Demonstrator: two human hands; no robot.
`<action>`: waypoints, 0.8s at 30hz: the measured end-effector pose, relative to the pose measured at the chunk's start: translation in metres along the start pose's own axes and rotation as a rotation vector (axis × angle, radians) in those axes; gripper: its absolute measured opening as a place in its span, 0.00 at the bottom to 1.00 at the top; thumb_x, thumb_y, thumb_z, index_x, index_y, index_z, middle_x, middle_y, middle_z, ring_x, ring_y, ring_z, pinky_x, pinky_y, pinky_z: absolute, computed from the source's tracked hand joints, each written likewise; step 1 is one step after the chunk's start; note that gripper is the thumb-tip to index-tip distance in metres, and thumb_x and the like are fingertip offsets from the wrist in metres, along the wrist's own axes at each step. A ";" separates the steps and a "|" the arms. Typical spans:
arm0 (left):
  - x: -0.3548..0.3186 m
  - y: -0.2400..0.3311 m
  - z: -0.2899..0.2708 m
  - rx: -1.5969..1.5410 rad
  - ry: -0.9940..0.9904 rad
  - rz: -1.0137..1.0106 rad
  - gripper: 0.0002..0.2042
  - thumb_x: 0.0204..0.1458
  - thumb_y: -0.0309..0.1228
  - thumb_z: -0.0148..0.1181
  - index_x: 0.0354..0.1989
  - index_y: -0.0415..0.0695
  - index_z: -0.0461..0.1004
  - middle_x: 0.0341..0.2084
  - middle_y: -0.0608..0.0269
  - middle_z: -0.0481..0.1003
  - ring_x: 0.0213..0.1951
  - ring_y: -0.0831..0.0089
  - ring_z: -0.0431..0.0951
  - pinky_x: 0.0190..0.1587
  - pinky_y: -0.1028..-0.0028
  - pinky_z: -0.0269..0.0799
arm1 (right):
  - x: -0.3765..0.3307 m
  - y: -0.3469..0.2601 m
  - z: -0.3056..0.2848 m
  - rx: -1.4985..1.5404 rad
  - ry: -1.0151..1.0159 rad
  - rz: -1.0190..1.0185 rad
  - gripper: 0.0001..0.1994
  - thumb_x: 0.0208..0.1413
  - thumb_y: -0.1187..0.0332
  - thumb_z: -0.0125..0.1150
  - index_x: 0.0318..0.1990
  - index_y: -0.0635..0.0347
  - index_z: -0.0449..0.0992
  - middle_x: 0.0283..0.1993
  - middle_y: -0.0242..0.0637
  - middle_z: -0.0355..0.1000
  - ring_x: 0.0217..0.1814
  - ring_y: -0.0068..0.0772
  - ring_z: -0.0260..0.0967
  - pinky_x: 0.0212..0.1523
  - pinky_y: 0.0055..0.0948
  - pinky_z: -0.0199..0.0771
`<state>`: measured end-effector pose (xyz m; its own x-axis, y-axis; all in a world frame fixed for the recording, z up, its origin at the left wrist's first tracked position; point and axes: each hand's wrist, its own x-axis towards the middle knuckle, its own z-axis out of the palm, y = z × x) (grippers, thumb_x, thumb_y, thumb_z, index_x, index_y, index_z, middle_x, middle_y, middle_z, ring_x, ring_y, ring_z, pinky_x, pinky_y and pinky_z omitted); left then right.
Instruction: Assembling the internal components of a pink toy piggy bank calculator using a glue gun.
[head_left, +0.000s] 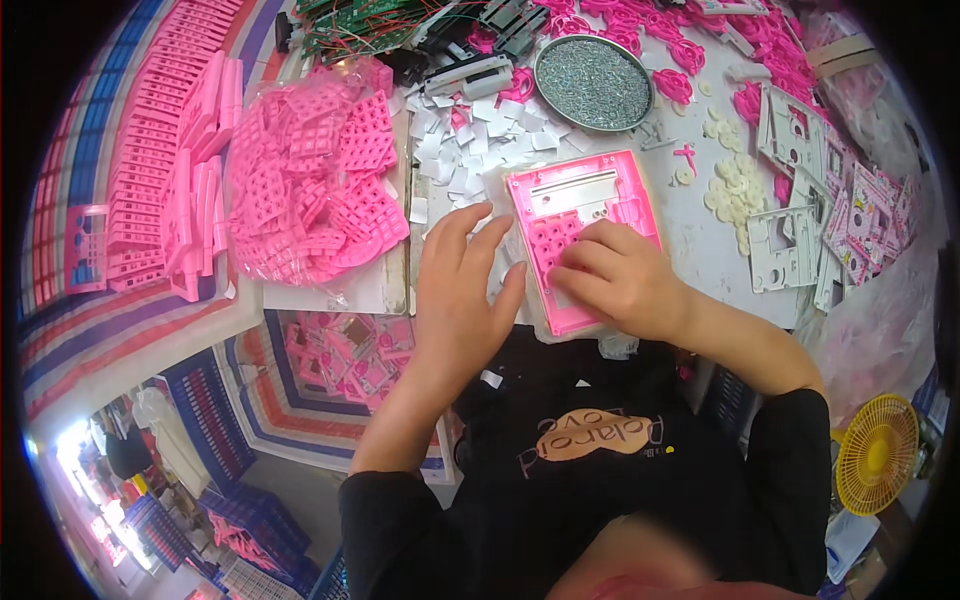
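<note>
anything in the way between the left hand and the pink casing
Nothing visible blocks it: the left hand is open just left of the pink casing. The right hand covers part of the casing's right and lower area, but leaves the left edge approachable.

The shallow pink plastic casing [571, 317] lies flat, open side up, at two o'clock from the view's centre, its far end turned slightly toward eleven. A pink keypad [552, 236] of square buttons sits inside at nine o'clock, partly covered; a white, dark-slotted section [575, 194] spans twelve.
</note>
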<state>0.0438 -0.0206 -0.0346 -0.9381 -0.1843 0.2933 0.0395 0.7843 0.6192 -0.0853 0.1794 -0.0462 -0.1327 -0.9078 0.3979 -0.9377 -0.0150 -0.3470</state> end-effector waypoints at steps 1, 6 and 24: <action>0.001 0.000 0.003 -0.012 0.009 -0.005 0.23 0.50 0.24 0.66 0.57 0.40 0.73 0.55 0.46 0.72 0.57 0.47 0.72 0.60 0.57 0.66 | 0.000 -0.002 -0.002 0.020 -0.001 0.027 0.20 0.42 0.65 0.70 0.44 0.61 0.78 0.45 0.37 0.73 0.49 0.41 0.71 0.48 0.37 0.74; 0.027 -0.024 0.000 0.070 0.094 0.035 0.18 0.52 0.25 0.65 0.54 0.40 0.75 0.49 0.49 0.76 0.51 0.51 0.76 0.53 0.61 0.71 | -0.003 -0.013 -0.017 -0.082 -0.200 0.109 0.36 0.49 0.51 0.68 0.62 0.64 0.69 0.69 0.45 0.63 0.71 0.48 0.59 0.65 0.51 0.63; 0.325 -0.154 -0.040 0.709 -0.026 -0.477 0.25 0.48 0.51 0.66 0.42 0.41 0.84 0.43 0.45 0.82 0.48 0.49 0.82 0.52 0.59 0.75 | -0.006 -0.027 -0.006 -0.030 -0.446 0.246 0.51 0.50 0.41 0.67 0.70 0.74 0.56 0.78 0.58 0.46 0.83 0.54 0.37 0.75 0.64 0.41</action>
<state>-0.2539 -0.2250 -0.0055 -0.8077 -0.5819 0.0950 -0.5780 0.8132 0.0674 -0.0614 0.1877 -0.0342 -0.2076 -0.9735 -0.0959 -0.9056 0.2283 -0.3574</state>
